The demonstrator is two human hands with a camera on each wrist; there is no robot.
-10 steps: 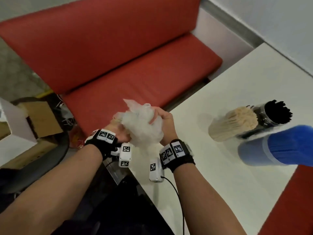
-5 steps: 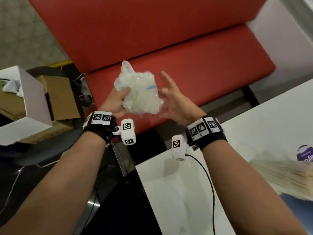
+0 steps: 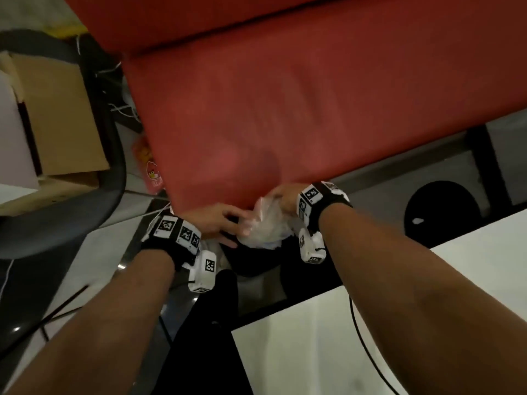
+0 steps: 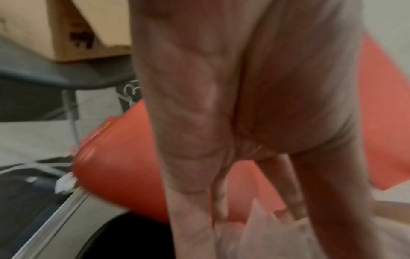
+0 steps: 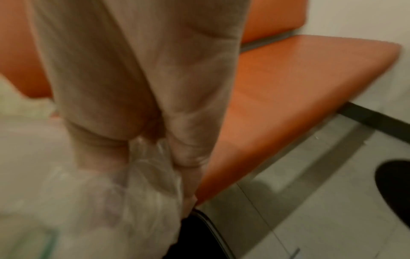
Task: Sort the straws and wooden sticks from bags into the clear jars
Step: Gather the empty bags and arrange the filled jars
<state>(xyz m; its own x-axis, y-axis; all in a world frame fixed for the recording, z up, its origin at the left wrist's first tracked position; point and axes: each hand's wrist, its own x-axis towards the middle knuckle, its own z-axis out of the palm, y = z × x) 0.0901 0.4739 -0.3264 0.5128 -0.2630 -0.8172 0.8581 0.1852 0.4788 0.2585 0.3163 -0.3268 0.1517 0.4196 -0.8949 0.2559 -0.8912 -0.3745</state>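
A crumpled clear plastic bag (image 3: 263, 229) hangs just below the front edge of the red bench, over a dark bin opening (image 3: 251, 263). My right hand (image 3: 281, 199) grips the bag from above; in the right wrist view the plastic (image 5: 124, 201) is pinched between its thumb and fingers (image 5: 186, 157). My left hand (image 3: 232, 225) reaches in from the left, its straight fingers (image 4: 188, 201) touching the bag (image 4: 277, 233). No jars, straws or sticks are in view.
The red bench seat (image 3: 285, 109) fills the upper middle. The white table corner (image 3: 399, 323) lies at lower right under my right forearm. A cardboard box (image 3: 65, 118) sits on a dark chair (image 3: 111, 178) at left. A black round object (image 3: 442, 212) is on the floor at right.
Both hands have dropped with the crumpled bag from chest height to the bin under the bench edge. My right hand, open half a second ago, now grips the bag. The jars have left view.
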